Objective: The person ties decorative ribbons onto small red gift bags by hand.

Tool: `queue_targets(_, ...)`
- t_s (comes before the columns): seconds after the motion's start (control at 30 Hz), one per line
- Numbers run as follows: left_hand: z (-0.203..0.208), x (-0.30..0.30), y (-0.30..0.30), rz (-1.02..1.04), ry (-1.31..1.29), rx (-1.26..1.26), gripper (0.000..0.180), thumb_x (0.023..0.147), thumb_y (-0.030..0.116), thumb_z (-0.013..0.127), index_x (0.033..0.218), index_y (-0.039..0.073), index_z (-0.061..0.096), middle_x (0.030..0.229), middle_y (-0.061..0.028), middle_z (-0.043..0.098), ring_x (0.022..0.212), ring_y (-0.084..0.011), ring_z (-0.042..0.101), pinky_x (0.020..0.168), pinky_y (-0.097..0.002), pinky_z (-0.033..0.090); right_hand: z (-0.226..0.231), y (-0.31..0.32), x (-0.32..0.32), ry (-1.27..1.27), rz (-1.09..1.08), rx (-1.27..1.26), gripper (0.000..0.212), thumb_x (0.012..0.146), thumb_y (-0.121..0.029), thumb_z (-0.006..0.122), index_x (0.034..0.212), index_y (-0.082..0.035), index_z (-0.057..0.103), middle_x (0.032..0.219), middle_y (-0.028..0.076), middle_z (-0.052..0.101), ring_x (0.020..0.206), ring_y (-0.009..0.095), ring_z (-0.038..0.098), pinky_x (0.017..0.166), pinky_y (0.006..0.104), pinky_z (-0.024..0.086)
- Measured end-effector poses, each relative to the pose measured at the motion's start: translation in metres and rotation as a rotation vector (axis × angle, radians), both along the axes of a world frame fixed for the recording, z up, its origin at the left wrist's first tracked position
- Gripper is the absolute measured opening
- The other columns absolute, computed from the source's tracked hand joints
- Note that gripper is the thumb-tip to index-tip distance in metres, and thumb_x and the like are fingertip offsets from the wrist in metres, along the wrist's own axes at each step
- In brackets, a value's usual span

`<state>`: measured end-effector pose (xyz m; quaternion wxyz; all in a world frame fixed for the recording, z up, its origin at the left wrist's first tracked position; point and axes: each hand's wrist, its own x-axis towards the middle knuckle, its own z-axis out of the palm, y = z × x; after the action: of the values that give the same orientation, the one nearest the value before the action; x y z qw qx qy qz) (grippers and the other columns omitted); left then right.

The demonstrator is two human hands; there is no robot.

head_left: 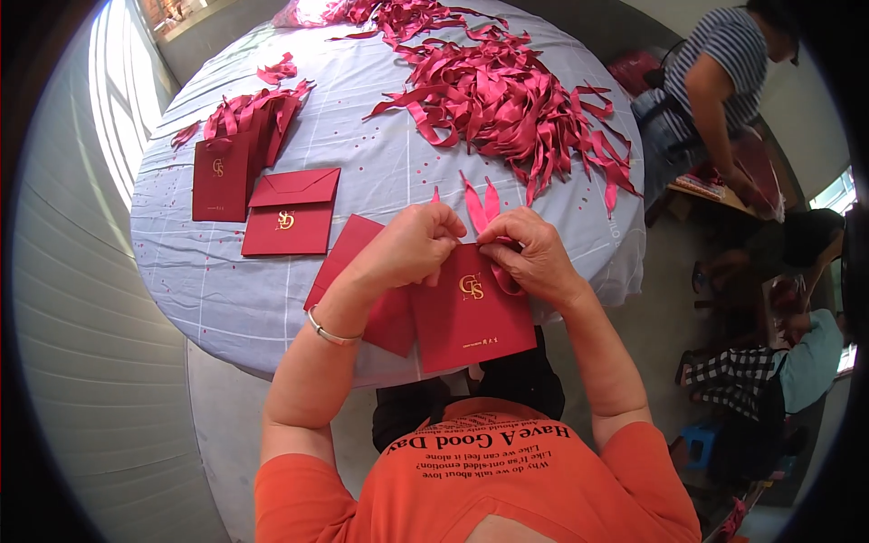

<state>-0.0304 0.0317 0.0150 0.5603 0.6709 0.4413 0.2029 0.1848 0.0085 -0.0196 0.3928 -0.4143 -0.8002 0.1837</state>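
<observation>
In front of me, at the near table edge, a red paper gift bag [472, 312] with a gold emblem stands tilted. My right hand [536, 253] is closed in a pinch on a pink ribbon [482, 208] at the bag's top edge; two ribbon ends stick up beyond the fingers. By the bag's upper left corner, my left hand [412, 242] is also pinched shut, and a pink ribbon tip [436, 194] shows above it. The exact grip of the left fingertips is partly hidden. Under my left wrist lies another flat red bag [391, 321].
A large heap of pink ribbons [507, 109] covers the far right of the cloth-covered round table [208, 290]. To the left lie a folded-top red bag [288, 226] and several upright bags [217, 185] with ribbons. Other people [715, 72] work at the right.
</observation>
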Motion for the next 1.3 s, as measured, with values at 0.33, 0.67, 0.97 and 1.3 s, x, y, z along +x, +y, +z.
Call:
queue_targets(0.33, 0.000, -0.019, 0.012, -0.014, 0.019, -0.086, 0.018, 0.088, -0.001, 0.055, 0.104, -0.006, 0.062, 0.075, -0.0068, 0.065, 0.048, -0.0095, 0.057, 0.039, -0.0239, 0.042, 0.002, 0.000, 0.010, -0.009, -0.020, 0.007, 0.013, 0.076, 0.001, 0.074, 0.088, -0.004, 0.069, 0.088, 0.007, 0.065, 0.083, 0.021, 0.060, 0.073, 0.0320, 0.049)
queue_targets(0.67, -0.010, -0.012, 0.016, -0.013, 0.107, -0.133, 0.013, 0.089, -0.001, 0.055, 0.100, -0.006, 0.062, 0.073, -0.0071, 0.065, 0.056, -0.0130, 0.065, 0.045, -0.0247, 0.051, 0.013, -0.007, -0.011, -0.047, 0.028, 0.095, 0.013, 0.080, 0.003, 0.070, 0.092, -0.001, 0.068, 0.089, 0.011, 0.063, 0.075, 0.024, 0.062, 0.068, 0.0326, 0.050)
queue_targets(0.97, -0.018, -0.012, 0.016, 0.022, 0.015, -0.153, 0.018, 0.088, 0.001, 0.052, 0.100, -0.006, 0.064, 0.067, -0.0104, 0.067, 0.055, -0.0152, 0.067, 0.044, -0.0259, 0.048, 0.013, -0.010, -0.020, -0.072, 0.050, 0.057, 0.012, 0.079, -0.001, 0.072, 0.089, -0.001, 0.065, 0.081, 0.011, 0.064, 0.072, 0.026, 0.062, 0.065, 0.0336, 0.050)
queue_targets(1.3, -0.009, -0.013, 0.016, -0.053, 0.097, -0.134, 0.011, 0.094, 0.002, 0.051, 0.098, -0.004, 0.059, 0.066, -0.0066, 0.062, 0.053, -0.0133, 0.062, 0.045, -0.0252, 0.047, 0.017, -0.013, -0.021, -0.215, 0.090, 0.167, 0.014, 0.076, -0.003, 0.072, 0.088, -0.004, 0.065, 0.085, 0.010, 0.063, 0.079, 0.029, 0.062, 0.070, 0.0368, 0.049)
